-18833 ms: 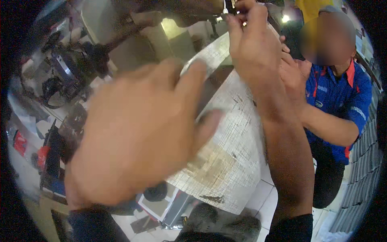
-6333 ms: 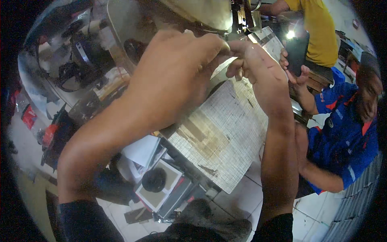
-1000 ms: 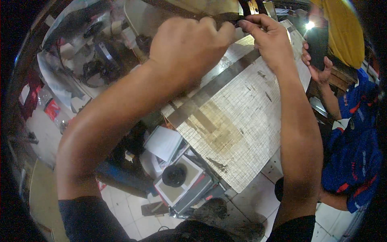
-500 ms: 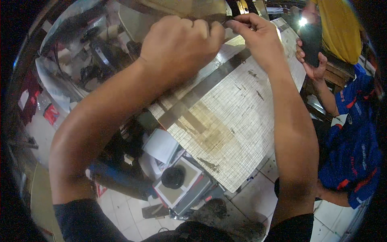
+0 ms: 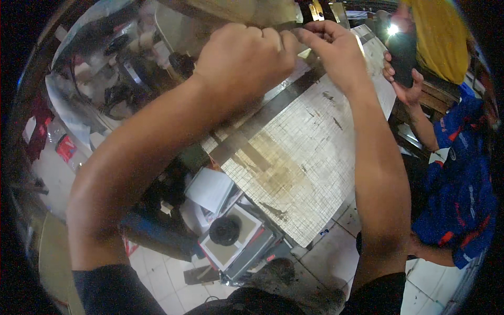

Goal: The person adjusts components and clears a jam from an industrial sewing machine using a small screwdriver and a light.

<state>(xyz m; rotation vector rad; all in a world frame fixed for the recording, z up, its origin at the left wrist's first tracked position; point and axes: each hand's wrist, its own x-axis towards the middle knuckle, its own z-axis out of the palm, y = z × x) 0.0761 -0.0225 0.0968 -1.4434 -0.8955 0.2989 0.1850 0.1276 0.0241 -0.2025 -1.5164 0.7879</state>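
I saw a worktable stretching out below the person's fingers, its pale, cross-hatched top scuffed, stained and crossed by a dark strip. Well below the fingers, past the table's near edge, lay a floor of whitish square tiles with dark seams and smudges. To their right a small white light glared, and beyond it stood brown wooden furniture, partly hidden.

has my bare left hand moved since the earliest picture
Yes: the left hand went forward, away from the tan stain on the pale crosshatched board, nearer the bare right hand.
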